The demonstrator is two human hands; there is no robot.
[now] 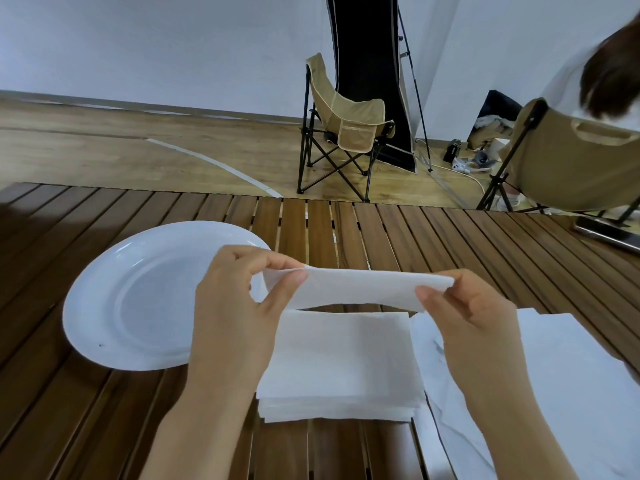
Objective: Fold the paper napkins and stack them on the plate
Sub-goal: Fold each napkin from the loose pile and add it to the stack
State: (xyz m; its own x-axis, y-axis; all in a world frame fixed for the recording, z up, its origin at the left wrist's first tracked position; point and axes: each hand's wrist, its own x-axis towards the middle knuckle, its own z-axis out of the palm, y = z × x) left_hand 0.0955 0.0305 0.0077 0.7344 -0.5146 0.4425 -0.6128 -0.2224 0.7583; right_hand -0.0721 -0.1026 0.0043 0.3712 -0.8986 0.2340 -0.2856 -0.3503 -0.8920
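The left hand and right hand hold one napkin between them, above the bench. Directly below the hands, a napkin stack lies on the bench. The plate sits on the bench left of the left hand, partly behind it. Loose sheets lie right of the right hand, touching the stack. A phone rests far right, beyond the hands. Two folding chairs stand behind the bench.

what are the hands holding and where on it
One paper napkin, lifted above the napkin stack: left hand pinches its left end, right hand its right end.
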